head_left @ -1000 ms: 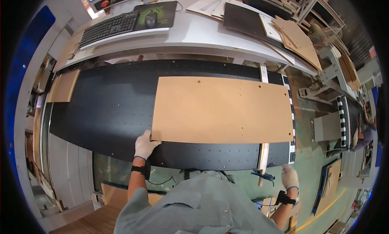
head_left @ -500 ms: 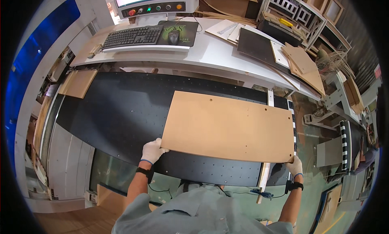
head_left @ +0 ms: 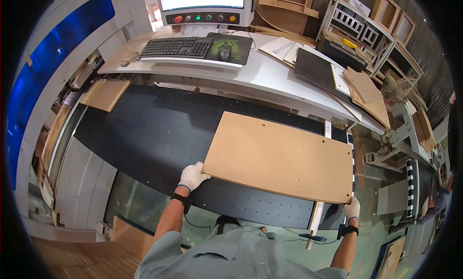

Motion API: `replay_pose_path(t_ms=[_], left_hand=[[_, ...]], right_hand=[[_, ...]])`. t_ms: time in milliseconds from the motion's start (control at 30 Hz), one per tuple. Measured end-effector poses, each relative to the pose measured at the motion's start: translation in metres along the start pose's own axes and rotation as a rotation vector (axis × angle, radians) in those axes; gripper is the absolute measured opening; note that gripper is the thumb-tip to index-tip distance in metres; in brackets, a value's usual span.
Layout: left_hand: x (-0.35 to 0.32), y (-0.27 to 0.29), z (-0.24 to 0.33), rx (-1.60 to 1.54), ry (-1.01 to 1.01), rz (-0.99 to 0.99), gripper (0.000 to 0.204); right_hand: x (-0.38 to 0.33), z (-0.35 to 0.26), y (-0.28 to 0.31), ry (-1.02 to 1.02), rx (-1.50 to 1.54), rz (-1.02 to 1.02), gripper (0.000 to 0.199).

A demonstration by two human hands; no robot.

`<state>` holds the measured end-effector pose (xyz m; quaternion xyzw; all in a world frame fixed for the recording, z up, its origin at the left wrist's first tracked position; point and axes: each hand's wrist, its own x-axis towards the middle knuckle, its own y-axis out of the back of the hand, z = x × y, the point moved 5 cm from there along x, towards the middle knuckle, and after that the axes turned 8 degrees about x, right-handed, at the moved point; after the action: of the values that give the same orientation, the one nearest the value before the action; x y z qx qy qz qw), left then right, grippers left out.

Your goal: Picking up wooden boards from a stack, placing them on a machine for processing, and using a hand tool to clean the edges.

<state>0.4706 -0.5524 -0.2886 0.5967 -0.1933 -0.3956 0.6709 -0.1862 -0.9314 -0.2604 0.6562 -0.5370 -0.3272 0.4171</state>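
A tan rectangular board (head_left: 282, 156) with a few small drilled holes lies over a long black perforated table (head_left: 144, 129). My left hand (head_left: 194, 176), in a white glove, grips the board's near left corner. At its near right corner, my gloved right hand (head_left: 352, 209) holds the edge. Both hands have their fingers closed around the board, the undersides hidden. Whether the board rests fully on the table or is slightly raised, I cannot tell.
Beyond the black table stands a white desk (head_left: 260, 71) with a keyboard (head_left: 176, 47), a mouse (head_left: 224, 52) and loose panels (head_left: 313, 69). A control monitor (head_left: 202, 1) rises behind. A smaller wooden piece (head_left: 107, 94) lies at the table's left end. A white strip (head_left: 317, 216) extends beneath the board.
The whole view has shifted, so the scene sits further right and lower. Both hands keep their hold on the board, which shows little movement against the table.
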Motion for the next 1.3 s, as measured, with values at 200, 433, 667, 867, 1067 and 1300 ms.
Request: replay_pose_path(t_ms=[200,433,667,867,1067,1300], left_hand=[[-0.014,-0.011,-0.012,-0.257,0.053,0.008,0.046],[-0.062,-0.014,-0.078,-0.271,0.312,0.490,0.031],[-0.077,-0.018,-0.084,0.032,0.190,0.657,0.039],[-0.074,-0.021,-0.079,-0.017,0.176,0.707,0.032],[-0.083,-0.028,-0.087,0.011,0.178,0.822,0.026],[-0.085,-0.032,-0.086,-0.002,0.167,0.819,0.021]], right_hand=[[-0.047,0.015,0.022,-0.119,0.304,0.107,0.038],[-0.206,0.006,0.096,-0.373,0.669,0.290,0.043],[-0.246,-0.129,0.124,0.127,1.171,0.084,0.036],[-0.235,-0.324,0.070,0.756,1.624,-0.785,0.032],[-0.259,-0.437,-0.027,0.647,1.363,-1.339,0.034],[-0.265,-0.443,-0.186,0.547,0.748,-0.763,0.039]])
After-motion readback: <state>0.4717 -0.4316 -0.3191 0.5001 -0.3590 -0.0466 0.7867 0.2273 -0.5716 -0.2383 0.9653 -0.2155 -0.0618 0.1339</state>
